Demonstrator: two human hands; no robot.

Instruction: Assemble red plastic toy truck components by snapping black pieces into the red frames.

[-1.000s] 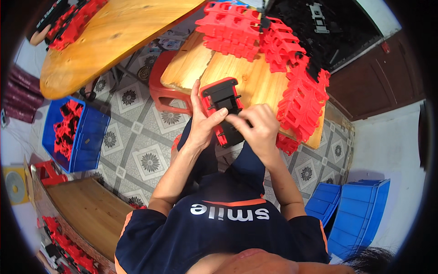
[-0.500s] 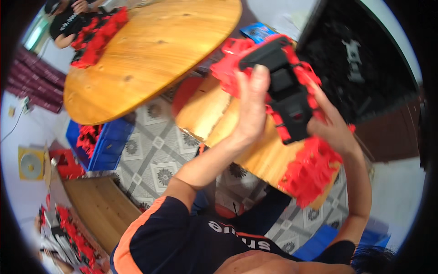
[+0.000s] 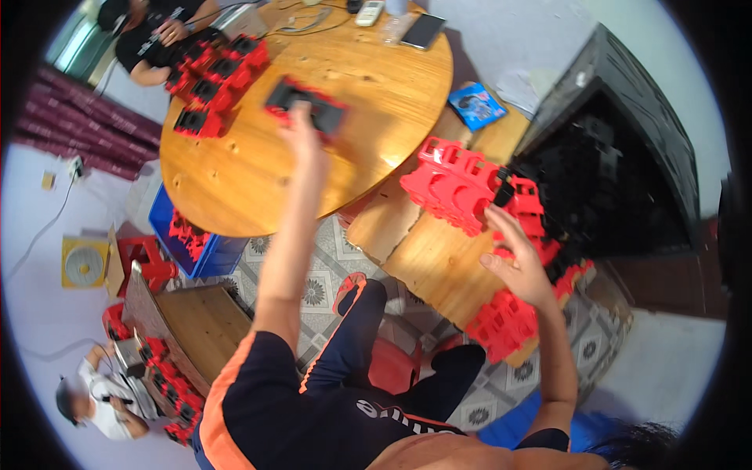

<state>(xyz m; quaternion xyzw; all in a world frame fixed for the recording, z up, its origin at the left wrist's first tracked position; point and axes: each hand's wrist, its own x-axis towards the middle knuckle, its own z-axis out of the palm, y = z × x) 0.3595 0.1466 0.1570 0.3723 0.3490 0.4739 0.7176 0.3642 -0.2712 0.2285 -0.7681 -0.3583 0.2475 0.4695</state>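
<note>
Left fingers [image 3: 302, 116] are closed on the red-black housing [image 3: 327, 117], now carried over the counter [image 3: 384, 86] beneath them; right fingers [image 3: 509, 225], freed, are spread empty.

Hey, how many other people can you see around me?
2: a black-shirted person at the oval table, upper left, and a white-shirted person beside red-and-black parts, lower left. Others could be hidden.

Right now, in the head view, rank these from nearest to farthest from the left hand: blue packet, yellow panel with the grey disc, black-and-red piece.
1. Black-and-red piece: at the left hand, over the round table.
2. Blue packet: off to the right, past the round table's edge.
3. Yellow panel: far over on the left.
</note>
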